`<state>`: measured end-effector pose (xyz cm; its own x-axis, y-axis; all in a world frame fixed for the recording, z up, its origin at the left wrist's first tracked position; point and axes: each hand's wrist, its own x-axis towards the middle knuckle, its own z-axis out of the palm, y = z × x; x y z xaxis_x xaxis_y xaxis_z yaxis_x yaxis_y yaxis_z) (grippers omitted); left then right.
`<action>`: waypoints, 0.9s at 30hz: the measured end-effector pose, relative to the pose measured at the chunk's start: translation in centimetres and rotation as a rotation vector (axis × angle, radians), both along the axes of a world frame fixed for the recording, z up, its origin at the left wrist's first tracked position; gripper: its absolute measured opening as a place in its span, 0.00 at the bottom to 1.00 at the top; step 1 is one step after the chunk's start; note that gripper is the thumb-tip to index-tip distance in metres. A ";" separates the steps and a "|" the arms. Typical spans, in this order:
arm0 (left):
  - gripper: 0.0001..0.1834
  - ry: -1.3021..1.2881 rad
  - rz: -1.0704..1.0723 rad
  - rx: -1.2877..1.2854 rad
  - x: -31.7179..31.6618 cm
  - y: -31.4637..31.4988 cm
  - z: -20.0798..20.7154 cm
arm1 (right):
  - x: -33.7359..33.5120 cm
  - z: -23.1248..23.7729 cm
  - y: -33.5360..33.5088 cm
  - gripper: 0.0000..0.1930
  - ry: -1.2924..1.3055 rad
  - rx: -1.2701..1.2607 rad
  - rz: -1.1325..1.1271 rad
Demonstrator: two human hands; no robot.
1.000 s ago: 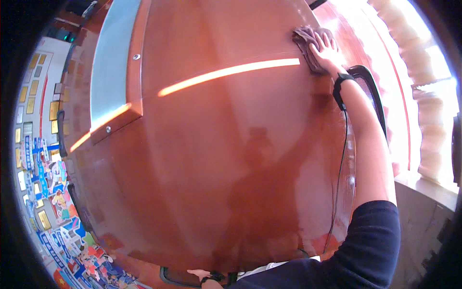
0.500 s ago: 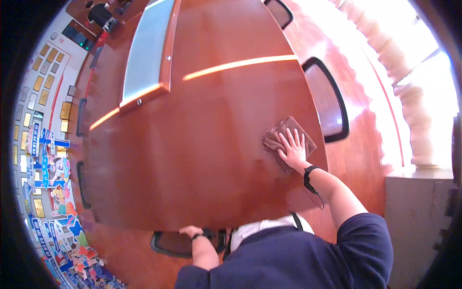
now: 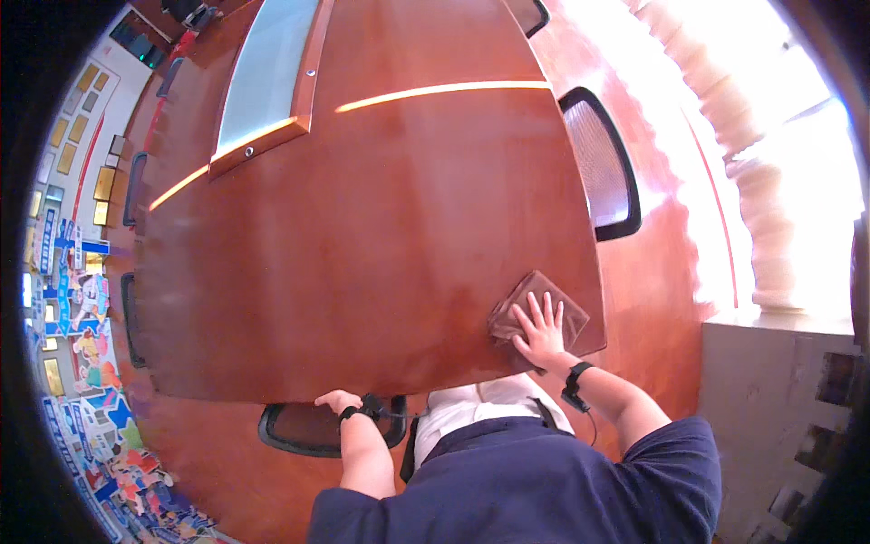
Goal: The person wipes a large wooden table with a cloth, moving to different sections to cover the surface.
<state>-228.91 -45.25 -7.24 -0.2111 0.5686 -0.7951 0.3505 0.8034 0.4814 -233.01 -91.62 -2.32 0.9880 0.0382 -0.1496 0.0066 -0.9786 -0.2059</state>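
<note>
My right hand (image 3: pixel 544 335) lies flat with its fingers spread on a folded brown cloth (image 3: pixel 566 315). It presses the cloth on the reddish-brown wooden table (image 3: pixel 362 245), close to the table's near right corner. A loose fold of the cloth shows beneath the wrist. At the near edge of the table, further left, my left hand (image 3: pixel 339 400) rests with fingers stretched to the left and nothing seen in it. Both wrists wear a black band with a small device.
A pale glass panel (image 3: pixel 260 77) in a wooden frame is set in the table's far part. Chairs (image 3: pixel 603 163) line the right and left sides, and one chair (image 3: pixel 317 431) is by my left arm. A grey cabinet (image 3: pixel 761 408) stands at right.
My right hand has slid the cloth toward me, nearer the table's near edge. My left hand stays by that edge. The view has shifted slightly.
</note>
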 end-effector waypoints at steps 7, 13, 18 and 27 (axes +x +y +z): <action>0.53 0.057 -0.101 0.096 0.2 -1.8 1.2 | 9.9 -0.5 0.4 0.35 -0.133 -0.026 0.057; 0.53 0.227 -0.010 0.096 3.1 -3.7 4.6 | 24.5 -1.2 -1.9 0.33 -0.205 -0.078 0.071; 0.52 0.047 -0.066 0.146 -0.5 -0.2 -1.2 | 38.8 -3.0 -4.9 0.32 -0.320 -0.123 -0.025; 0.51 0.272 0.087 0.138 -2.7 1.6 -2.6 | 61.1 -3.4 -11.3 0.31 -0.200 -0.280 -0.155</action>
